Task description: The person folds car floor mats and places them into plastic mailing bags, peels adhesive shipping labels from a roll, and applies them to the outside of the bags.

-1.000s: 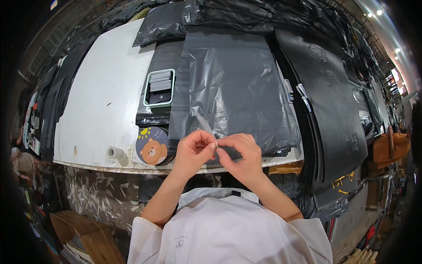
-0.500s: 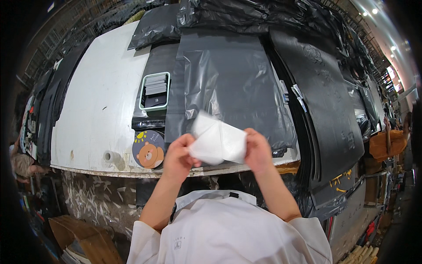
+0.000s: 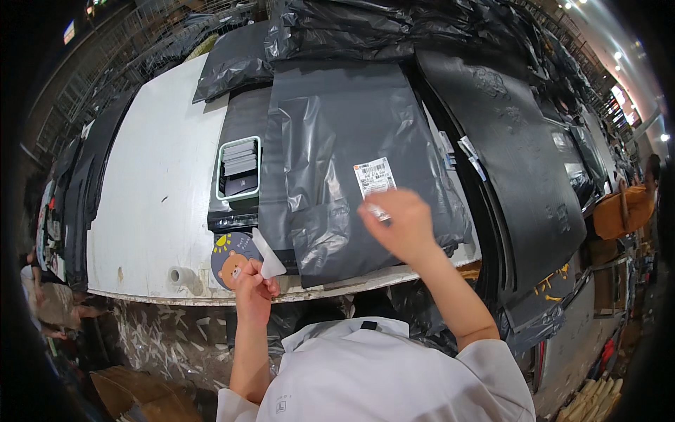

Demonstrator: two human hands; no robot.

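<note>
A white shipping label [image 3: 376,173] with printing and a barcode lies on a large grey-black plastic mailing bag [image 3: 337,126]. My right hand [image 3: 402,219] bends over the label's lower part, with fingers closed and touching it; they hide some of it. Nearer the table's front edge, my left hand [image 3: 254,287] pinches a blank white slip of paper [image 3: 268,256], which looks like the label's backing. That slip overlaps a round dark mat [image 3: 232,254] with a bear and a sun on it.
A mint-rimmed tray [image 3: 239,169] of small cards stands left of the bag. A white tube [image 3: 181,275] sits on the white tabletop [image 3: 144,190]. Black bags [image 3: 408,28] are heaped at the back, and dark sheets [image 3: 506,155] are stacked on the right.
The white paper was held between both hands; now the label lies on the bag under my right hand. My left hand has moved left and nearer with the blank slip.
</note>
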